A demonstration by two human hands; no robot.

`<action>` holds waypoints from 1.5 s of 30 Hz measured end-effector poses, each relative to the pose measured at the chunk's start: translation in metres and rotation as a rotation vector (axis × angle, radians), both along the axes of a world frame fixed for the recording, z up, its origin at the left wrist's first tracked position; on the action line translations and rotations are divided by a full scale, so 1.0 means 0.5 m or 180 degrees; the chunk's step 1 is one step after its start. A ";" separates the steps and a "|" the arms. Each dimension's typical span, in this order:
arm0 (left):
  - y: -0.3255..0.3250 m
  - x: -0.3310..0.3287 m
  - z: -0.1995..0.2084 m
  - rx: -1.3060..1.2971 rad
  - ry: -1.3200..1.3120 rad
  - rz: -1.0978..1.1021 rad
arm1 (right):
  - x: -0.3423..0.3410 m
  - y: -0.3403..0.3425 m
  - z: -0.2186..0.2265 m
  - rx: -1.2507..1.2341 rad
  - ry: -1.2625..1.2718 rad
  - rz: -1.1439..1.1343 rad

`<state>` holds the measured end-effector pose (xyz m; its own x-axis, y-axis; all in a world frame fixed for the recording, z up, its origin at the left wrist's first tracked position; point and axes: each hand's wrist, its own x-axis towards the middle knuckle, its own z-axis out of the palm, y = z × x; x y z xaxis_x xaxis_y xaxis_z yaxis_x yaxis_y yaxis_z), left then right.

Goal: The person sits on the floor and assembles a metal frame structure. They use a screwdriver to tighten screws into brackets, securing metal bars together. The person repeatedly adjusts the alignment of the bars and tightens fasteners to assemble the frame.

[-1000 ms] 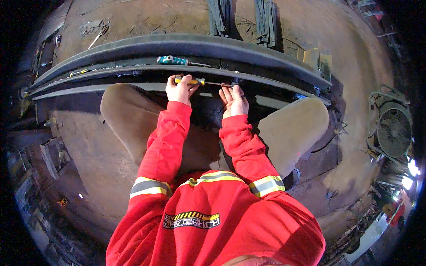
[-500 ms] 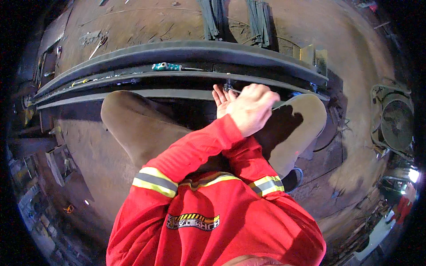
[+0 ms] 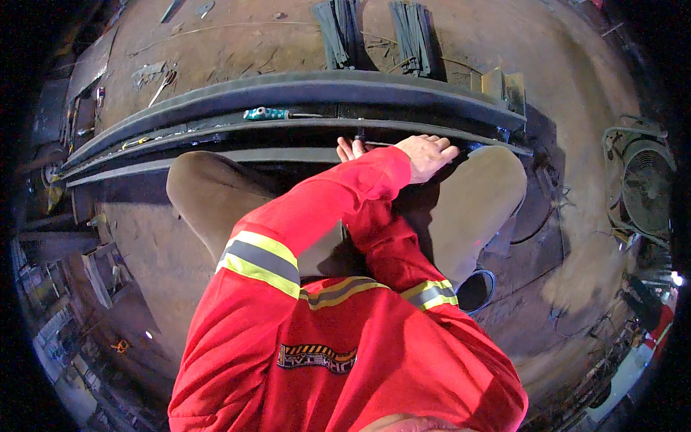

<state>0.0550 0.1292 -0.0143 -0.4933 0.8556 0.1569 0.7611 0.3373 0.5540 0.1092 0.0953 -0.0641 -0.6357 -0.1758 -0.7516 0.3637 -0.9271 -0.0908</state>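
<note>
My forearms cross in red sleeves, the left over the right. My left hand (image 3: 430,156) is at the right, back up and fingers curled, beside the long dark steel beam (image 3: 288,124). A thin metal bar (image 3: 377,144) runs from a dark upright bolt-like piece (image 3: 360,132) toward this hand; its gripped end is hidden. Left of that piece, my right hand (image 3: 349,150) shows fingers stretched out and slightly apart, the rest covered by my left sleeve. A screwdriver (image 3: 268,114) with a teal spotted handle lies along the beam, its shaft pointing right.
Two bundles of flat dark strips (image 3: 337,36) lie beyond the beam. A yellowish metal block (image 3: 493,84) stands at its right end. My bent knees flank my hands. A round fan-like unit (image 3: 644,180) stands far right, and a dark round container (image 3: 476,291) sits below my right knee.
My left hand has moved right and lowered, turning from a raised fist to back up over the beam. My right hand has shifted slightly left and is more covered by the left sleeve.
</note>
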 end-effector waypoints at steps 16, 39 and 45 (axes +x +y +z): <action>0.094 0.043 0.004 -0.2089 0.0167 0.1026 | 0.009 -0.026 -0.005 0.1328 0.0574 -0.0354; -0.411 0.040 0.022 0.3945 -0.2559 0.4618 | 0.003 -0.034 0.024 0.1569 0.0500 -0.0398; -0.413 0.055 -0.043 0.4097 -0.2920 0.5000 | 0.008 -0.038 0.029 0.1779 0.0315 -0.0384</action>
